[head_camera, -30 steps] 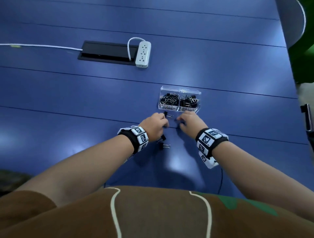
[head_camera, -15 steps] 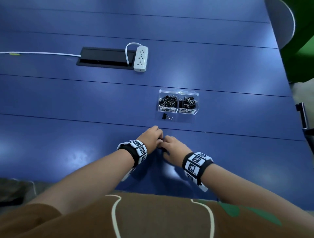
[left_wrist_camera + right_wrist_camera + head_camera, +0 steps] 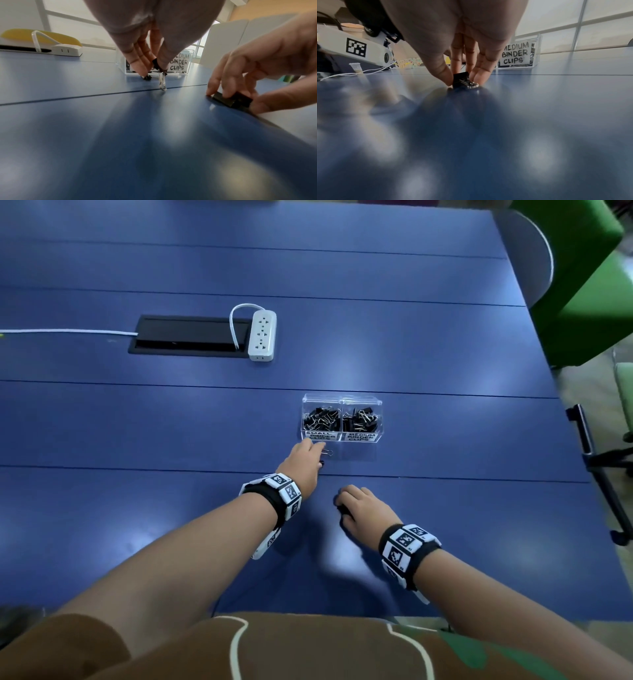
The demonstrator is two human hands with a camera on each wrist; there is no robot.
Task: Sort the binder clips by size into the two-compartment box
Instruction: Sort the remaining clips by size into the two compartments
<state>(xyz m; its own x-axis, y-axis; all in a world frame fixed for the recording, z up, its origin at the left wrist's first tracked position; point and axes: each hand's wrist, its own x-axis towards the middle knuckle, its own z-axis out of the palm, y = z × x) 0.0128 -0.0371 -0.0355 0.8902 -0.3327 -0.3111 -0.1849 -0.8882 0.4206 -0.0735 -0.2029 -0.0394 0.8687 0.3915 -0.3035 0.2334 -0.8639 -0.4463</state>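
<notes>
The clear two-compartment box (image 3: 342, 400) stands mid-table, labelled small on the left and medium on the right, with several black clips in each side. My left hand (image 3: 320, 455) reaches just in front of the small compartment. Thumb and finger of that left hand (image 3: 152, 67) pinch a small binder clip (image 3: 155, 63) whose wire handle hangs down. A forefinger tip touches a second small clip (image 3: 147, 77) lying on the table. Nearer to me, my right hand (image 3: 342, 506) pinches a larger black binder clip (image 3: 462, 79) that rests on the tabletop; this clip (image 3: 231, 100) also shows from the left wrist.
A white power strip (image 3: 262, 335) with its cable lies beside a black cable hatch (image 3: 191, 337) at the back left. The blue table (image 3: 137, 508) ends at the right, where a grey chair back (image 3: 527, 251) and green furniture (image 3: 582, 285) stand.
Both hands were together near the front of the table. My left hand has moved forward to the clip lying in front of the box. My right hand stayed back with its clip.
</notes>
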